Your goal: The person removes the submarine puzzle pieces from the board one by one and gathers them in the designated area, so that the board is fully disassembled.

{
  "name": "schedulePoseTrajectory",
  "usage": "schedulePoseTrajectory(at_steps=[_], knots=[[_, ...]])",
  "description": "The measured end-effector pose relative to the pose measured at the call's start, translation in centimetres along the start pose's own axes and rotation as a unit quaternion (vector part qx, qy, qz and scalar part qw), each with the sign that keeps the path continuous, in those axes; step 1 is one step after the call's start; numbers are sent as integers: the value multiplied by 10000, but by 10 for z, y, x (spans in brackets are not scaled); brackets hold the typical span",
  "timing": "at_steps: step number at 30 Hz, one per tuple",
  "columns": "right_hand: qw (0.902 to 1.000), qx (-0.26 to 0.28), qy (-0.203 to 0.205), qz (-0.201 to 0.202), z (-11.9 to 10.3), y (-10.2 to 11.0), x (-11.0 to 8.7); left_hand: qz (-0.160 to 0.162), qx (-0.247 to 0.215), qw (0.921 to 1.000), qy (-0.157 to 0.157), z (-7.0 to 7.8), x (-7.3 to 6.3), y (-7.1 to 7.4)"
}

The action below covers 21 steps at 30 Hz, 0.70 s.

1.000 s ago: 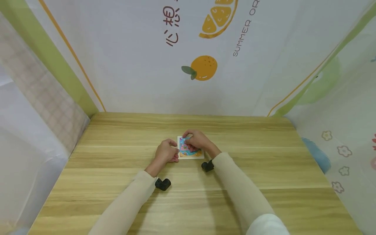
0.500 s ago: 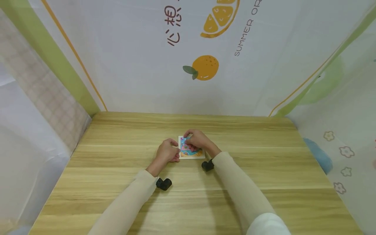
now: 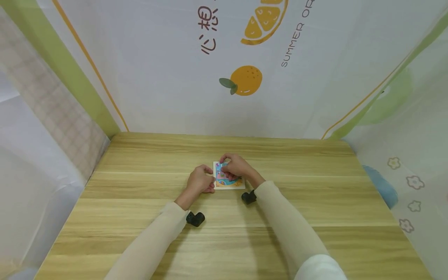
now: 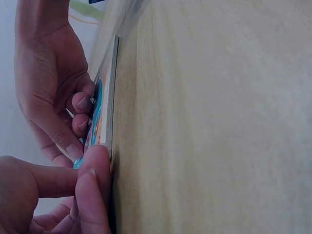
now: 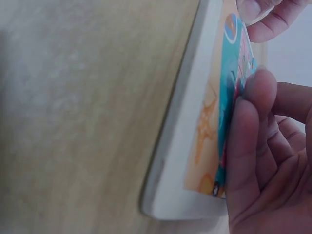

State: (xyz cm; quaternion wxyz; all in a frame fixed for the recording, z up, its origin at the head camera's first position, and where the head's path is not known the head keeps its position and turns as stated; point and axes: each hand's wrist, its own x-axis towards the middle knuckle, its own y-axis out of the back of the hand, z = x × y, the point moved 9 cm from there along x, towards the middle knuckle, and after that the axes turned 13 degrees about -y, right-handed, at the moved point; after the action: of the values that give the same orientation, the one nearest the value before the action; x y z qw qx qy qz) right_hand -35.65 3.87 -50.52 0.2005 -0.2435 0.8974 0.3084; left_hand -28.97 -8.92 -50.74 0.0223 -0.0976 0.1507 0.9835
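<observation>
A thin board with a white rim (image 3: 229, 188) and a colourful sea picture, apparently a puzzle board, lies flat on the table. My left hand (image 3: 200, 180) grips its left edge; the left wrist view shows thumb and finger pressed together at the rim. Above the picture is my right hand (image 3: 237, 166), index finger and thumb bent towards its upper left part. They seem to pinch a small teal puzzle piece (image 4: 78, 163), mostly hidden by the fingers. A starfish (image 5: 206, 126) is printed near the board's corner in the right wrist view.
The wood-grain table (image 3: 224, 241) extends around the board. A white curtain (image 3: 168, 89) with orange prints hangs behind it, and more fabric hangs at both sides. Small black devices (image 3: 195, 219) sit at both wrists.
The whole head view shifts slightly, so everything appears a little further right. Both hands keep their places at the board, with no visible change of hold.
</observation>
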Motion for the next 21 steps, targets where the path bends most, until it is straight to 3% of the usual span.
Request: schedulePoseTrajectory(at_steps=[9,21], knots=[[10000,-7,31,44,2,-1,2,-12,44,10000,-55,0,-1,0],[9983,-149,-34,-560,-3,-6,1,-45,148,9999,16,0,0,-1]])
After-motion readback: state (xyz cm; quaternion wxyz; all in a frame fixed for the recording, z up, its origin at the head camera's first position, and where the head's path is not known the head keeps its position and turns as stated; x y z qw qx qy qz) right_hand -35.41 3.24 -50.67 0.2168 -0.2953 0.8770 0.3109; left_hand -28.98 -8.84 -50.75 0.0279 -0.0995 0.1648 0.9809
